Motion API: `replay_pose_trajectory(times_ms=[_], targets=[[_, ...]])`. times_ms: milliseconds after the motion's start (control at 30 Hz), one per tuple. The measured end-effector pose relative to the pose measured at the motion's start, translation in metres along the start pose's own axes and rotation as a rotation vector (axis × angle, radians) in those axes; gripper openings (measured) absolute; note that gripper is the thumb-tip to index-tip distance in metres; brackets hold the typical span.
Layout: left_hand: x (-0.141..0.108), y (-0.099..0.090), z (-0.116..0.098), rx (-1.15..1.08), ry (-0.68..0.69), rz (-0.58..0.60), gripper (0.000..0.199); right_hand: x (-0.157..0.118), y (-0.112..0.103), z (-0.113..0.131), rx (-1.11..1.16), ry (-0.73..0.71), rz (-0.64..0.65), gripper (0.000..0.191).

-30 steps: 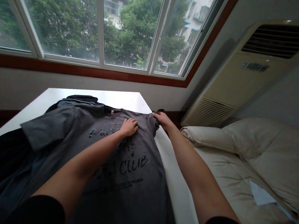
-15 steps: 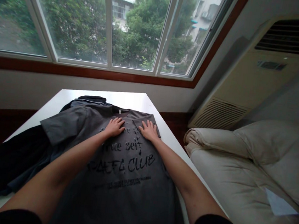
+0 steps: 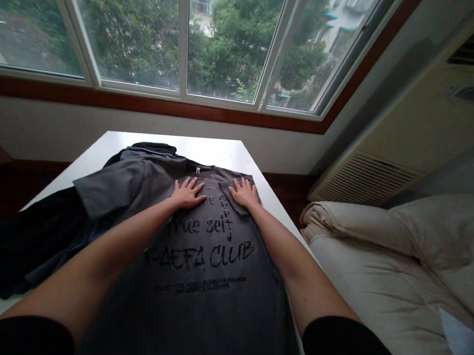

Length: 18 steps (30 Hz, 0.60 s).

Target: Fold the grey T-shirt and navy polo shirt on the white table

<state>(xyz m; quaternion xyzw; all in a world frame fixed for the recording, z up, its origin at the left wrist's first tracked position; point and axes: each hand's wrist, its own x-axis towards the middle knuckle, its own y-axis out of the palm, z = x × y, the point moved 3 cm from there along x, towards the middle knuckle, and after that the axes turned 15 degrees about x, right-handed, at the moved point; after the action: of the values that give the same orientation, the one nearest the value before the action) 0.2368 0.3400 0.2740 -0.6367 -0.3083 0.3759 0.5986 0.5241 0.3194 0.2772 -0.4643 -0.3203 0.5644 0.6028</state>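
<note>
A dark grey T-shirt (image 3: 200, 326) with black lettering lies face up, its collar toward the window. My left hand (image 3: 187, 194) rests flat on its upper chest, fingers spread, just below the collar. Flat on the folded-in right sleeve (image 3: 235, 198) lies my right hand (image 3: 244, 193), its fingers stretched toward the shoulder. The left sleeve (image 3: 104, 192) is spread outward over a pile of dark clothes (image 3: 35, 241). Neither hand grips the fabric.
The white table (image 3: 210, 149) stands below a window with a brown frame (image 3: 151, 105). To the right is a beige padded sofa (image 3: 364, 258) with a white sheet (image 3: 461, 334) on it. Behind it leans into view a cream air conditioner (image 3: 429, 124).
The view has shifted, so the scene sits slightly more to the right and higher. My left fingers are spread wider. Both hands stay on the T-shirt, which looks much the same.
</note>
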Motion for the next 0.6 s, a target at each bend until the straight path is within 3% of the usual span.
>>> replay_pose_trajectory(times_ms=[367, 600], targets=[[0.055, -0.001, 0.019, -0.030, -0.027, 0.058, 0.087, 0.077, 0.006, -0.005, -0.020, -0.029, 0.008, 0.075], [0.079, -0.007, 0.023, -0.042, -0.063, 0.063, 0.085, 0.109, 0.003, -0.003, -0.056, -0.035, 0.024, 0.074]])
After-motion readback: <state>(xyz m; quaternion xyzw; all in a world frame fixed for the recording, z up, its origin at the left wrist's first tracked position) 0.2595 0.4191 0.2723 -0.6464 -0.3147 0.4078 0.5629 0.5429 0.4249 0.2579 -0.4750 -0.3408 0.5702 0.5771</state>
